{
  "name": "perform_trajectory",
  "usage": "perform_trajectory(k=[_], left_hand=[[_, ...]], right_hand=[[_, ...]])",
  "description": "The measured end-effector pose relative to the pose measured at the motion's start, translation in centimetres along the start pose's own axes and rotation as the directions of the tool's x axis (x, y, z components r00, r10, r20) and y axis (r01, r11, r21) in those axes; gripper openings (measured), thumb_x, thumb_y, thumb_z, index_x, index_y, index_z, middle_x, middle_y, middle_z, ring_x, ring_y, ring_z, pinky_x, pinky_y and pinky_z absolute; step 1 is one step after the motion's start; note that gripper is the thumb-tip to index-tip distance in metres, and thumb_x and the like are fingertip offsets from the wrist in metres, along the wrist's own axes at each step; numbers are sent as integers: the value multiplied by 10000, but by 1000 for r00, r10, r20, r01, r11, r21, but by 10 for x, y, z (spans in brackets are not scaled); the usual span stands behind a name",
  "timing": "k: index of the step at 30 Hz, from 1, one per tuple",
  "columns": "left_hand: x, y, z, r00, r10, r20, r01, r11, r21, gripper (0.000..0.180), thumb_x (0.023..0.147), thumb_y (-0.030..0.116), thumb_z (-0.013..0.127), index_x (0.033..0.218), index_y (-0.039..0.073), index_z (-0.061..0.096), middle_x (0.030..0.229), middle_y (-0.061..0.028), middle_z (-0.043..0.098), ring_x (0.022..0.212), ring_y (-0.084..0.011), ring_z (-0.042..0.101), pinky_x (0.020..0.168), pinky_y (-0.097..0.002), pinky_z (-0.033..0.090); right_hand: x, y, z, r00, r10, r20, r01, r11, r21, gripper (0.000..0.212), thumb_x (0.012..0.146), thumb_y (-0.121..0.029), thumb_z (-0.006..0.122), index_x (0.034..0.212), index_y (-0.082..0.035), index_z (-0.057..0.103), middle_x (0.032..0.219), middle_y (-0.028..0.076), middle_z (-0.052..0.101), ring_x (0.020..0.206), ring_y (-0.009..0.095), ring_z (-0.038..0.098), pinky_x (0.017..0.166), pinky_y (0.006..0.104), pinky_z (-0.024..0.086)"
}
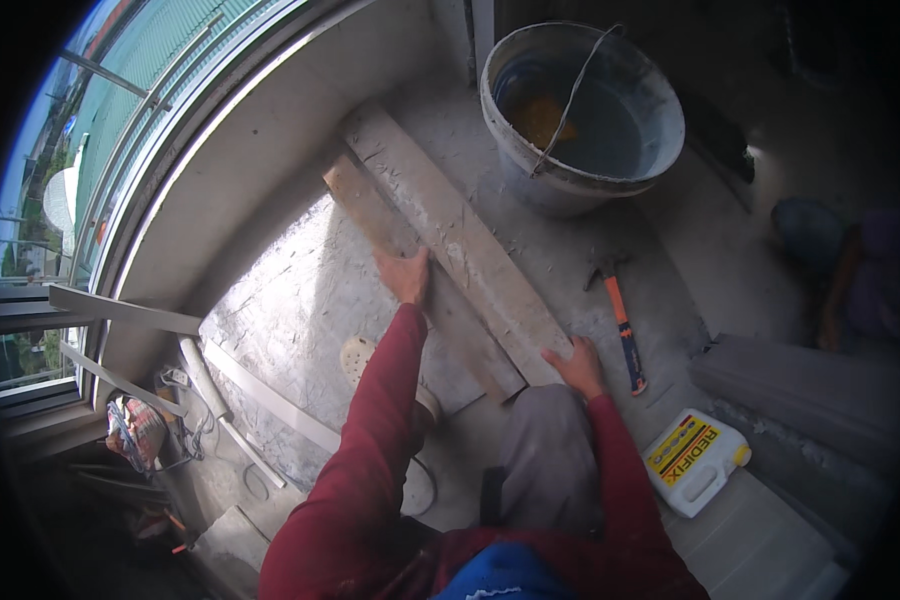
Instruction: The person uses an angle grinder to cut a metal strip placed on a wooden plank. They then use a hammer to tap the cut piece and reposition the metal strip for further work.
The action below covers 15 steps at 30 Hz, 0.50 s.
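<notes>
Two long wooden boards lie side by side on the floor, slanting from far left toward my knee. My left hand (403,277) grips the narrower, browner board (352,190) around its middle, thumb toward the wider one. At the near end of the wider, dusty board (450,235), my right hand (578,370) holds the corner, its thumb on top and some fingertips hidden. A hammer (620,320) with an orange and dark handle lies on the floor right of the boards, apart from my hands.
A large dirty bucket (660,150) of murky water stands beyond the boards. At right are a white jug (695,470) and a grey block-like ledge (800,395); another person's arm (840,290) shows in shadow. Left are a window (70,230), pale strips (270,395) and cords.
</notes>
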State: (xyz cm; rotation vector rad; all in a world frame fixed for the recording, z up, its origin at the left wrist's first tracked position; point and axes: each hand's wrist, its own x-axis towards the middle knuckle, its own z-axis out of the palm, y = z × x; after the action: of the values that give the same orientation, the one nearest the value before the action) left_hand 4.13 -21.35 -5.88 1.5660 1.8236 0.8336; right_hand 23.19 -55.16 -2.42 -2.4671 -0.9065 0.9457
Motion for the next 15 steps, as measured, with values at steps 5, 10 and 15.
perform_trajectory(k=[5, 10, 15], left_hand=[[3, -6, 3, 1000, 28, -1, -28, 1000, 9, 954, 731, 384, 796, 1454, -71, 372, 1357, -308, 533, 1304, -471, 500, 1118, -506, 384], [-9, -22, -6, 997, -1, 78, -6, 996, 89, 1050, 862, 558, 719, 1554, -79, 253, 1508, -323, 420, 1423, -465, 390, 1182, -513, 297], [-14, -17, -2, 993, 6, 115, -19, 994, 107, 1174, 861, 698, 663, 1584, -95, 186, 1606, -323, 306, 1530, -446, 235, 1246, -548, 163]], right_hand=[[-2, 14, 3, 1000, -22, 21, 23, 997, -72, 887, 872, -638, 713, 1370, 75, 538, 1360, 283, 574, 1272, 443, 557, 1047, 488, 467], [-5, 15, 5, 998, -58, -21, 58, 998, -16, 840, 907, -636, 666, 1354, 67, 551, 1337, 288, 590, 1251, 451, 571, 1015, 498, 482], [0, 13, 6, 997, -65, -46, 62, 996, -64, 813, 931, -632, 639, 1294, 93, 590, 1286, 317, 613, 1218, 471, 585, 1000, 500, 489]])
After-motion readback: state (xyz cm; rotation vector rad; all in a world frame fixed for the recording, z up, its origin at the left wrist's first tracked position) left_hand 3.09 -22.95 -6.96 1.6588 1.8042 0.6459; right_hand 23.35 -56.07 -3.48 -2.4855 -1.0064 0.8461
